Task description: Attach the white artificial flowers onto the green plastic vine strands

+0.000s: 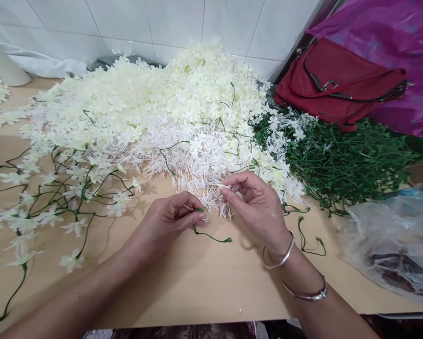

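Observation:
Between the thumb and fingers of my left hand [178,214] is a green artificial flower stem [211,236], its thin end curving out to the right over the table. My right hand [256,205] pinches a small white piece, which looks like a stamen or petal piece, at its fingertips. The two hands are a short way apart. Just beyond them lies a heap of white stamens [183,160], with a large pile of cream-white fabric flowers [134,99] behind. Loose green stems [310,240] rest right of my right wrist.
Flowers fixed on green stems [80,197] spread over the left of the table [197,292]. At the right are a heap of green stems [353,160], a red handbag [338,80], a purple bag [402,52] and a clear plastic bag [395,235]. A tiled wall [176,23] stands behind.

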The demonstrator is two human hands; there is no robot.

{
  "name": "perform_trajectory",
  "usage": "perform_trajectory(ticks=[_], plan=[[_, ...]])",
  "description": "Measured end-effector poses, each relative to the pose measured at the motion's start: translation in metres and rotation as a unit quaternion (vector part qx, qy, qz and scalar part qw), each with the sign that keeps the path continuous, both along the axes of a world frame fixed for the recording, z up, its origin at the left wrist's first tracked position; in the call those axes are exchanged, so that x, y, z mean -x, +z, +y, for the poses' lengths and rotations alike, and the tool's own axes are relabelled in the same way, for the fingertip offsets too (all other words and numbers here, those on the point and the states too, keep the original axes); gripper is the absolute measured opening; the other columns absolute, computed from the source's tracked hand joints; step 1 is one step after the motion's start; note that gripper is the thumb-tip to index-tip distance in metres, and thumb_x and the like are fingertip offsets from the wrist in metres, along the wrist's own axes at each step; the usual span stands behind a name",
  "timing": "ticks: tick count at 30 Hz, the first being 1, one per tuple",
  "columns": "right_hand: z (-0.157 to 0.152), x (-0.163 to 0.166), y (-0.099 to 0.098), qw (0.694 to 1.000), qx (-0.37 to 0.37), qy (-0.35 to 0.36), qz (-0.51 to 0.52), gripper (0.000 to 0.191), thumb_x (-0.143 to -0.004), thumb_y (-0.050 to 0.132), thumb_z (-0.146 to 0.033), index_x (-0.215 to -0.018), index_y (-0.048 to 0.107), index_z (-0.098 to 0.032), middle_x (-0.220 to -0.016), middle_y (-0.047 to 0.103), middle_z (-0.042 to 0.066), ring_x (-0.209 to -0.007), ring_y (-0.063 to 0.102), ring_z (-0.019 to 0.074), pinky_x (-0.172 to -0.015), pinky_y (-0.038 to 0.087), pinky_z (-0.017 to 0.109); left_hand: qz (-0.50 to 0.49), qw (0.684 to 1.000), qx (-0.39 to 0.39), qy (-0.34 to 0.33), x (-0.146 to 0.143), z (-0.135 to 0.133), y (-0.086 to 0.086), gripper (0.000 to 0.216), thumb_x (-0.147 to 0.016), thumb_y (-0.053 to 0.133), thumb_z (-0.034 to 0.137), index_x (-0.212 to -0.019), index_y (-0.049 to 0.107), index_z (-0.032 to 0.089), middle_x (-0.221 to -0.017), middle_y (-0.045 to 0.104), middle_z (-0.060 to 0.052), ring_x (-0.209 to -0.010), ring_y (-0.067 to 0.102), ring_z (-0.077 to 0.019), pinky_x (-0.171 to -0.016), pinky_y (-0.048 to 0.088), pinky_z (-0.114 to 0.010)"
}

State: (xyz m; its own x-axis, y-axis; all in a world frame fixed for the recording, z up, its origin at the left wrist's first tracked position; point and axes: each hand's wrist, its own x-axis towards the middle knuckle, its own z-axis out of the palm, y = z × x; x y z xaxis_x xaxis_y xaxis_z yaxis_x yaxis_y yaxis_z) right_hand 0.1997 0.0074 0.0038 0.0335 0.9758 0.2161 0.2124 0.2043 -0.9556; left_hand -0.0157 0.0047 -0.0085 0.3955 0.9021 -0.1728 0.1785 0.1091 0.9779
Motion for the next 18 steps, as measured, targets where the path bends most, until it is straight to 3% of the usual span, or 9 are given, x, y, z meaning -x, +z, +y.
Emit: perform_trajectory(ticks=[4, 8, 10, 13, 16, 18], plan=[[0.002, 0.002, 0.000, 0.998, 0.028, 0.016, 0.051, 0.012, -0.085, 0.080, -0.026, -0.090, 0.071, -0.021, -0.071, 0.069, -0.002, -0.064, 0.067, 0.0129, -0.059, 0.053, 0.026, -0.005, 0.999, -0.037, -0.001, 0.004, 0.007, -0.006, 0.023, -0.096, 0.072, 0.042, -0.106, 0.070, 0.021, -0.094, 0.082, -0.006, -0.087, 0.079, -0.0208, -0.083, 0.063, -0.034], [0.002, -0.004, 0.008, 0.992, 0.038, 0.057, 0.110, 0.015, -0.085, 0.084, -0.026, -0.087, 0.071, -0.021, -0.070, 0.070, -0.003, -0.060, 0.066, 0.0109, -0.056, 0.053, 0.023, -0.060, 0.995, -0.061, 0.059, 0.002, 0.013, -0.002, 0.028, -0.101, 0.067, 0.041, -0.121, 0.056, 0.024, -0.105, 0.080, -0.005, -0.095, 0.081, -0.0203, -0.089, 0.063, -0.034], [0.000, -0.006, 0.012, 0.975, 0.085, 0.148, 0.143, 0.013, -0.087, 0.083, -0.025, -0.087, 0.071, -0.020, -0.071, 0.071, -0.003, -0.060, 0.067, 0.0097, -0.058, 0.055, 0.022, -0.082, 0.988, -0.077, 0.104, 0.003, 0.015, 0.005, 0.025, -0.098, 0.072, 0.036, -0.112, 0.055, 0.023, -0.103, 0.075, -0.002, -0.086, 0.081, -0.0170, -0.081, 0.063, -0.029], [-0.006, -0.001, 0.010, 0.911, 0.186, 0.319, 0.185, 0.012, -0.090, 0.080, -0.024, -0.089, 0.069, -0.020, -0.076, 0.073, -0.002, -0.067, 0.074, 0.0106, -0.065, 0.060, 0.024, -0.107, 0.982, -0.073, 0.137, 0.013, 0.019, 0.016, 0.026, -0.095, 0.076, 0.030, -0.105, 0.054, 0.021, -0.097, 0.069, 0.002, -0.075, 0.078, -0.0121, -0.069, 0.061, -0.022], [-0.012, 0.013, -0.001, 0.854, 0.242, 0.420, 0.189, 0.017, -0.086, 0.083, -0.025, -0.089, 0.067, -0.020, -0.083, 0.077, 0.000, -0.083, 0.080, 0.0145, -0.074, 0.062, 0.028, -0.110, 0.990, -0.029, 0.082, 0.026, 0.025, 0.020, 0.025, -0.096, 0.075, 0.032, -0.106, 0.055, 0.020, -0.089, 0.069, 0.003, -0.065, 0.074, -0.0096, -0.059, 0.057, -0.019], [-0.012, 0.022, -0.008, 0.860, 0.232, 0.408, 0.198, 0.016, -0.088, 0.082, -0.026, -0.089, 0.066, -0.020, -0.090, 0.079, 0.002, -0.094, 0.080, 0.0161, -0.083, 0.064, 0.032, -0.105, 0.994, 0.005, 0.019, 0.030, 0.028, 0.019, 0.025, -0.098, 0.073, 0.036, -0.107, 0.056, 0.019, -0.085, 0.070, 0.002, -0.060, 0.069, -0.0077, -0.055, 0.053, -0.018]])
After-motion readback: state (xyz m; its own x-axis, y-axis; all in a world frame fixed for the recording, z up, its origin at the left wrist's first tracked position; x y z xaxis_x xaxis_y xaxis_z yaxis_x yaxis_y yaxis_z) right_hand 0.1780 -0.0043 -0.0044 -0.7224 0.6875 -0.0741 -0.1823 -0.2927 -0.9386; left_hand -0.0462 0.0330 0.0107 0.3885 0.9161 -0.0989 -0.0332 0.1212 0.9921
